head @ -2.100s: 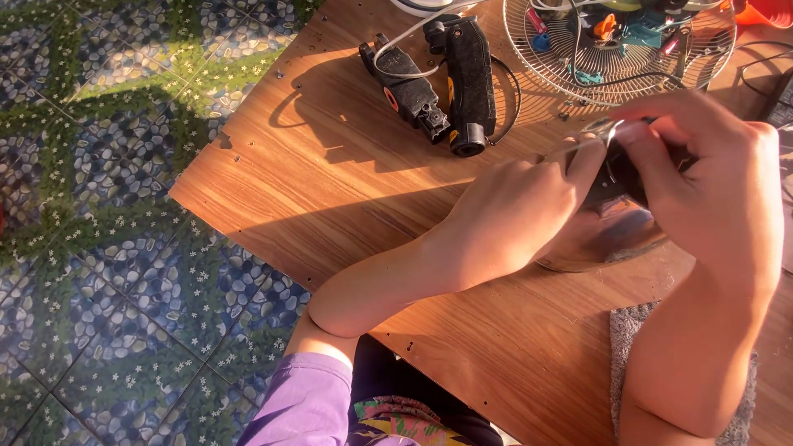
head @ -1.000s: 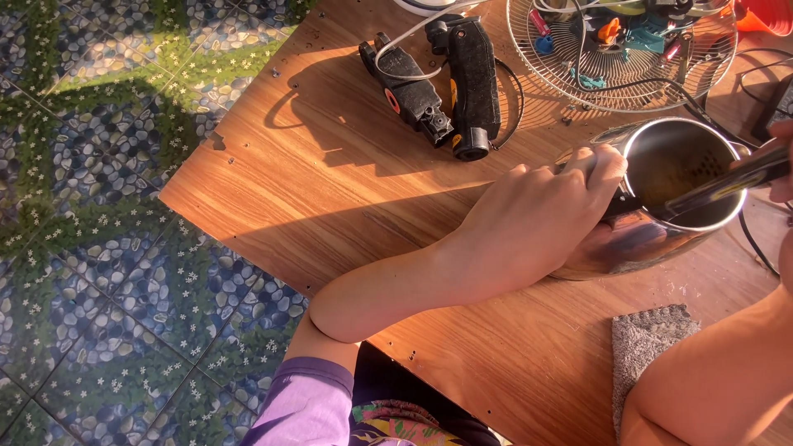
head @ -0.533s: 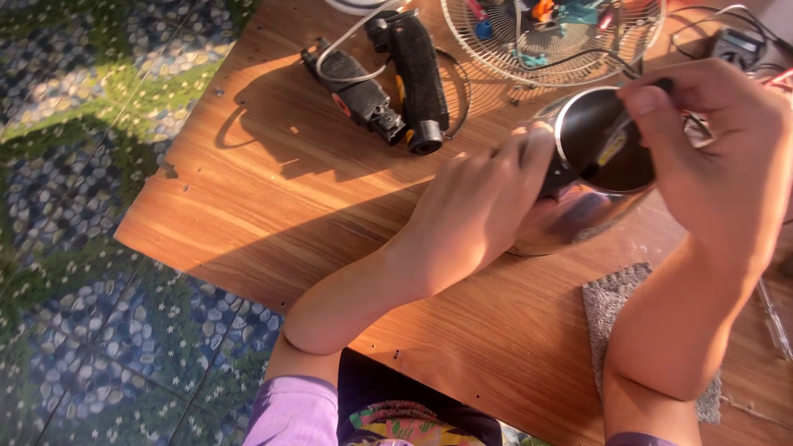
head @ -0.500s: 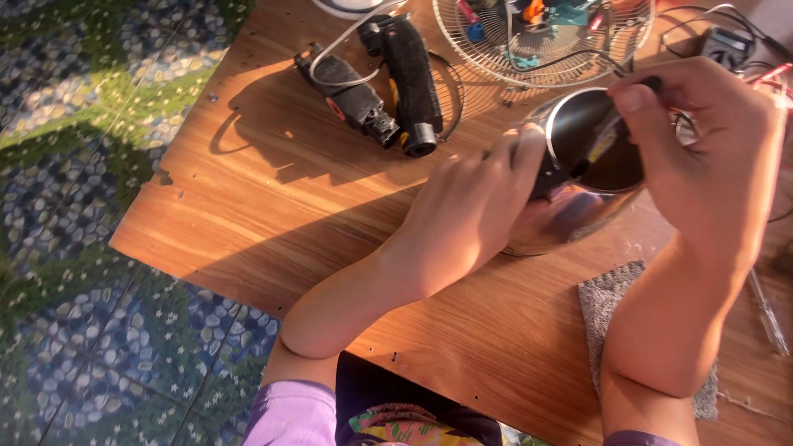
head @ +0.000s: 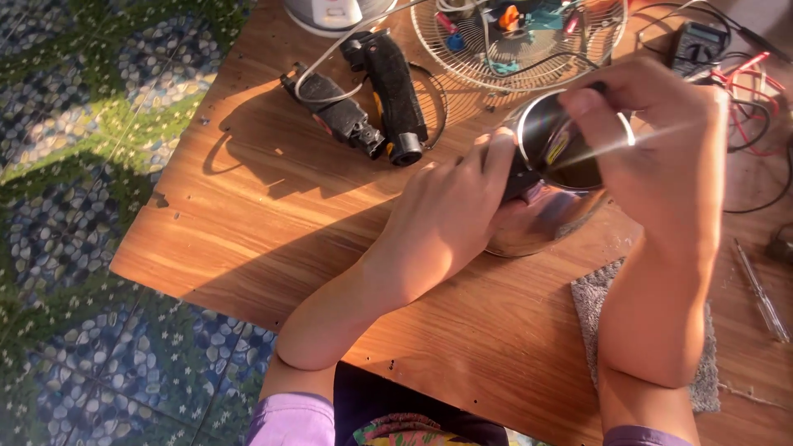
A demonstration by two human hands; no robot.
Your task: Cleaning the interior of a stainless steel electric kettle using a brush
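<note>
A: What is the biggest thing here?

B: The wooden table (head: 273, 239). It carries everything, and its left edge stands over a floor (head: 74, 165) of blue and green pebble pattern. The low sun falls across it, so the shadows are long.

A: And on the table?

B: At the far side lies a round wire fan guard (head: 462, 62) with small coloured parts inside it, probably kept there so that they do not roll away. In the middle right is the shiny metal pot (head: 541, 223). It stands near the person and leans a little, with its mouth turned toward the camera, I think so that the inside is easy to see and to reach.

A: Who holds it?

B: The left hand (head: 450, 215) is closed around the left wall of the pot, on a dark handle piece, to keep it steady. The right hand (head: 652, 153) comes from above the rim; its fingers are pinched together on something thin and dark that goes into the pot. What it is exactly, I cannot tell.

A: Other things?

B: A grey cloth (head: 591, 301) lies near the right forearm. Two black tool bodies with a white cord (head: 372, 103) lie to the far left of the pot, out of the working space. A meter with red leads (head: 702, 45) is at the far right, and a thin screwdriver (head: 760, 289) lies at the right edge.
</note>
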